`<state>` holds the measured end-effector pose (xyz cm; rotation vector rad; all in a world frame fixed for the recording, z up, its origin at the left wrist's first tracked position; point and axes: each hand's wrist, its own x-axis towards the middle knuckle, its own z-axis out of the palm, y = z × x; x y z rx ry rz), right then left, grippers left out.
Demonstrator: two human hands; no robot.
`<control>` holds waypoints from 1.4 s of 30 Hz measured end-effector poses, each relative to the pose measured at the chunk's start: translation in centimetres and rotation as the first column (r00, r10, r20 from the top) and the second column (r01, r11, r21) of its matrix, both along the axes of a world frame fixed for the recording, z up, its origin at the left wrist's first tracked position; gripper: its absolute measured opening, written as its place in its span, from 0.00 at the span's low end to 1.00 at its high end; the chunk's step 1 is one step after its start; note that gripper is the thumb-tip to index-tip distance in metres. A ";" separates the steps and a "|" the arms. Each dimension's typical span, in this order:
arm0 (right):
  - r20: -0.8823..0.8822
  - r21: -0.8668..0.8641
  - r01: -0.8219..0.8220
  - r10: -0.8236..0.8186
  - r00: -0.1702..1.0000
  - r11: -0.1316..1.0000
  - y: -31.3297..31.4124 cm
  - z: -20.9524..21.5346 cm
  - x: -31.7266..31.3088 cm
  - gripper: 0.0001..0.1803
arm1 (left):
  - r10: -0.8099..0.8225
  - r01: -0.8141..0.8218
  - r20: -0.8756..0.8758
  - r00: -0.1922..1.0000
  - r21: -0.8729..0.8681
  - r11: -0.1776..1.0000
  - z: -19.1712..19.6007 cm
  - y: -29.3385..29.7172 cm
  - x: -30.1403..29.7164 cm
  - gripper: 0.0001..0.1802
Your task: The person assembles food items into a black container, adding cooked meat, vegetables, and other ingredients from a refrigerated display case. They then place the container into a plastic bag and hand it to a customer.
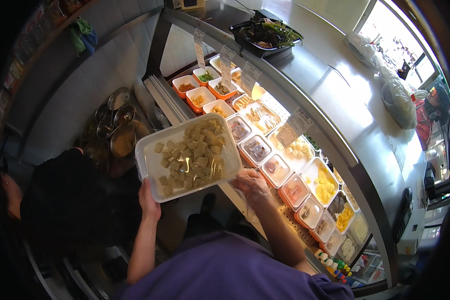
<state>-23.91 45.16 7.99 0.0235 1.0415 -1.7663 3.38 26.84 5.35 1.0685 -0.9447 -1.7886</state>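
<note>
In front of me a white rectangular tray (pixel 145 150) is held up at a tilt. Clear film covers it, and greyish-green cubes of food (pixel 197 150) lie inside. My left hand (pixel 150 202) grips the tray's near left corner, its thumb up along the side. Against the tray's right side, my right hand (pixel 252 186) has its fingers curled at the edge; a thin clear glove seems to cover it. Part of those fingers is hidden. Just beyond, small orange-and-white tubs (pixel 198 99) of food stand in a lit display case.
Film-covered tubs (pixel 276 170) and a tray of yellow pieces (pixel 325 187) fill the case. Its metal frame (pixel 330 135) curves along the right. A black tray of greens (pixel 267 35) sits on top. Left are metal bowls (pixel 122 140) and a dark-clothed person (pixel 65 200).
</note>
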 end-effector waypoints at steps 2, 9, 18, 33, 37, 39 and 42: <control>-0.280 0.051 0.027 -0.012 0.960 0.998 -1.3 0.6 -0.4 0.06 | 0.025 -0.025 -0.014 1.000 -0.012 1.000 0.5 -1.3 -0.2 0.28; -0.760 0.033 -0.361 0.257 0.596 0.932 -11.5 10.3 0.5 0.07 | -0.085 0.087 -0.060 0.995 0.025 0.996 0.4 -4.5 -2.3 0.27; -0.609 0.759 0.064 0.741 -0.284 0.648 -13.1 9.9 -0.5 0.27 | -0.021 0.038 -0.144 0.989 0.116 0.992 0.1 -8.8 -2.4 0.26; -0.657 0.714 0.044 0.690 -0.303 0.699 -17.5 8.7 -0.3 0.30 | -0.082 0.097 -0.116 0.990 0.131 0.987 3.2 -13.7 -2.8 0.23; -0.774 0.568 0.066 0.560 -0.297 0.820 -16.5 10.6 0.4 0.27 | -0.054 0.065 -0.105 0.993 0.101 0.993 3.1 -13.8 -3.1 0.22; -0.838 0.447 0.123 0.463 -0.288 0.886 -16.4 10.3 0.7 0.26 | -0.073 0.086 -0.111 0.991 0.121 0.989 3.4 -13.8 -3.3 0.22; -0.895 0.254 0.287 0.337 -0.291 0.923 -17.8 7.4 1.0 0.25 | -0.079 0.093 -0.139 0.987 0.096 0.991 3.4 -13.7 -3.8 0.22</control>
